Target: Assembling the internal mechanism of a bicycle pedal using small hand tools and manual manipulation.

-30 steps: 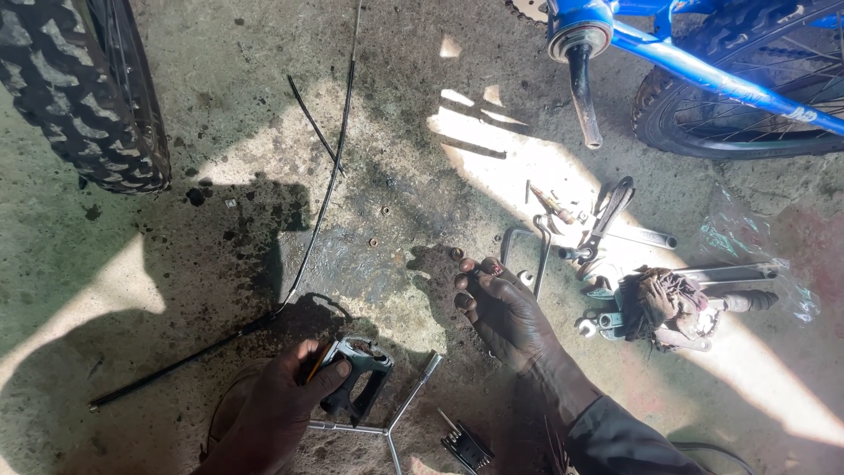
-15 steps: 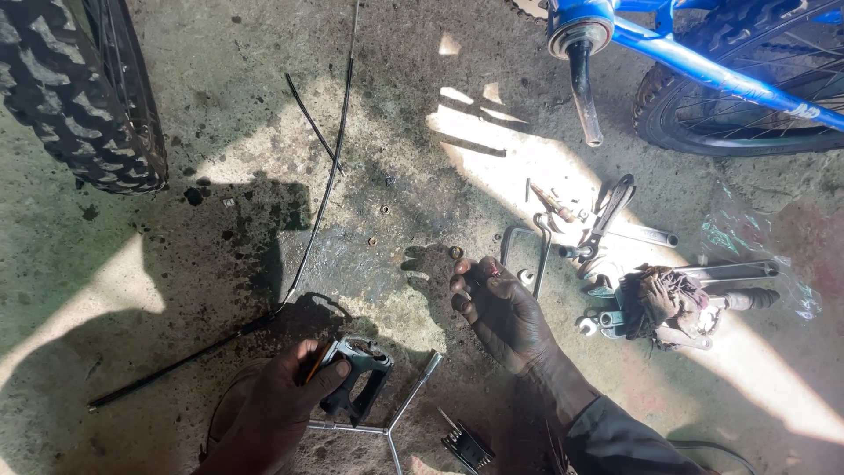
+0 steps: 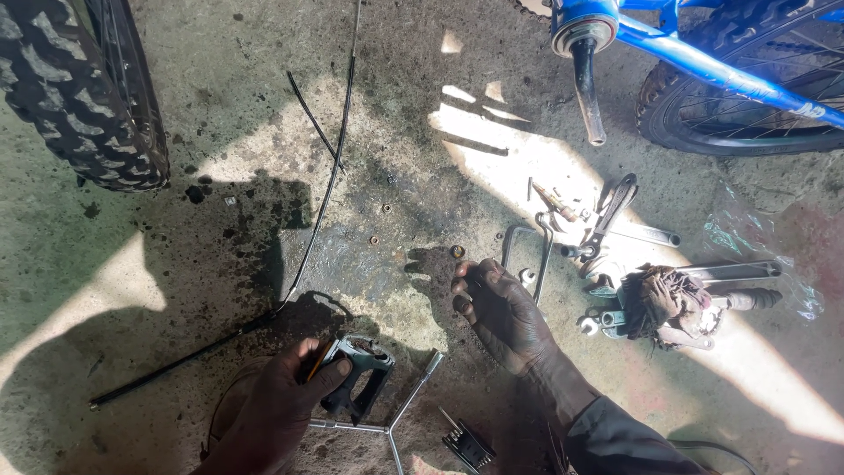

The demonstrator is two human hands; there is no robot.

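the knobby black rubber tyre (image 3: 83, 92) is cut off by the top and left edges, and the blue metal bicycle frame (image 3: 703, 62) runs out at the top right. the left hand (image 3: 272, 409) covers part of the grey bicycle pedal (image 3: 360, 387). the small brass-coloured rings (image 3: 385, 209) on the concrete are too small to identify.

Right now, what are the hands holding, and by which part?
The left hand grips a black bicycle pedal by its near end. The right hand holds nothing, fingers spread above the concrete floor.
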